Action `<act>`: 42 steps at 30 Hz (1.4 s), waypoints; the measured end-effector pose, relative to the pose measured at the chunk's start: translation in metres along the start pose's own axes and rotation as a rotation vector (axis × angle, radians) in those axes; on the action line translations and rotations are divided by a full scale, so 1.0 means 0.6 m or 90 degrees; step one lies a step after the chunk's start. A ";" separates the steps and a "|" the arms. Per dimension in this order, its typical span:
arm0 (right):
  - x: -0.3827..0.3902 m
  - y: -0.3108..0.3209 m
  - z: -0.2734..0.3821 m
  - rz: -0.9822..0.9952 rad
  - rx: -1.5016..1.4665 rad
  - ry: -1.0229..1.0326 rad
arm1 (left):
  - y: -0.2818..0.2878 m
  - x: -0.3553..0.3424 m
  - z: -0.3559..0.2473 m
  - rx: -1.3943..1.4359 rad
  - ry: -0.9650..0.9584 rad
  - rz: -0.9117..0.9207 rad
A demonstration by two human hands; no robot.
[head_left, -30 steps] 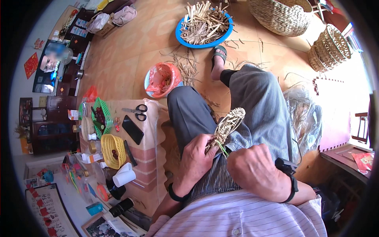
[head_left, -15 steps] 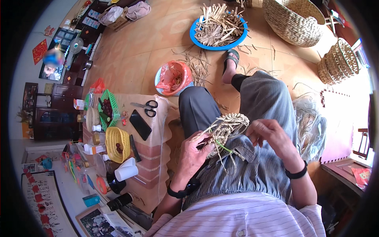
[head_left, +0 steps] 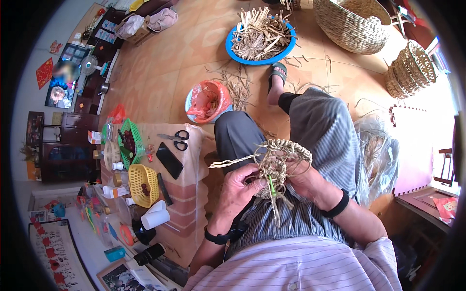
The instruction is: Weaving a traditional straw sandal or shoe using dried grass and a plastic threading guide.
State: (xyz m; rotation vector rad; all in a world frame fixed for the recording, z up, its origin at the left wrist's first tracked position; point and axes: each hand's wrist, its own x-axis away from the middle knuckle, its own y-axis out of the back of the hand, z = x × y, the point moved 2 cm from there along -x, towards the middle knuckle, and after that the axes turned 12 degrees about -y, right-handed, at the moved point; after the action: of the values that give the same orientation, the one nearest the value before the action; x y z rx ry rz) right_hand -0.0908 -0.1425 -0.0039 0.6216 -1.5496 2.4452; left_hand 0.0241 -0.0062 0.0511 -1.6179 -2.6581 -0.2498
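Above my lap is a small piece of straw weaving (head_left: 274, 167), with a knotted, braided rim along its far side. My left hand (head_left: 240, 188) pinches its near left edge between thumb and fingers. On the other side my right hand (head_left: 307, 180) grips the weaving, its fingertips partly hidden behind the strands. A pale twisted straw cord (head_left: 230, 163) sticks out to the left, past my left hand. Near the left fingertips a bright green strip (head_left: 272, 185) runs through the work, and loose straw ends hang toward me.
A blue basin (head_left: 262, 62) of dry straw stands on the floor ahead, near a red-lined bin (head_left: 209, 101). Woven baskets (head_left: 352, 29) are at the far right. The table at left holds scissors (head_left: 177, 139), a phone (head_left: 170, 160) and a yellow basket (head_left: 144, 185).
My right hand has moved left and taken hold of the weaving, from which it was apart. The twisted cord now points out to the left. The view has shifted slightly.
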 end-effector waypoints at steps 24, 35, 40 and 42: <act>0.065 0.018 0.071 0.044 -0.080 0.157 | -0.007 0.007 0.015 0.253 0.052 -0.069; 0.139 0.115 0.047 -0.309 0.536 0.168 | -0.016 -0.009 0.033 0.159 0.133 0.020; 0.147 0.110 0.035 -0.221 0.340 0.077 | -0.012 -0.003 0.036 0.214 0.106 0.058; 0.158 0.120 0.033 -0.231 0.275 0.083 | -0.013 -0.004 0.036 0.235 0.117 0.066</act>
State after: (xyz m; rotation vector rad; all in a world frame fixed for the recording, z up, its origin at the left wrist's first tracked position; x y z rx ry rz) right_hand -0.1973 -0.1983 -0.0138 0.7180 -0.7767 2.4767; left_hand 0.0198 -0.0088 0.0284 -1.5236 -2.3071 0.0876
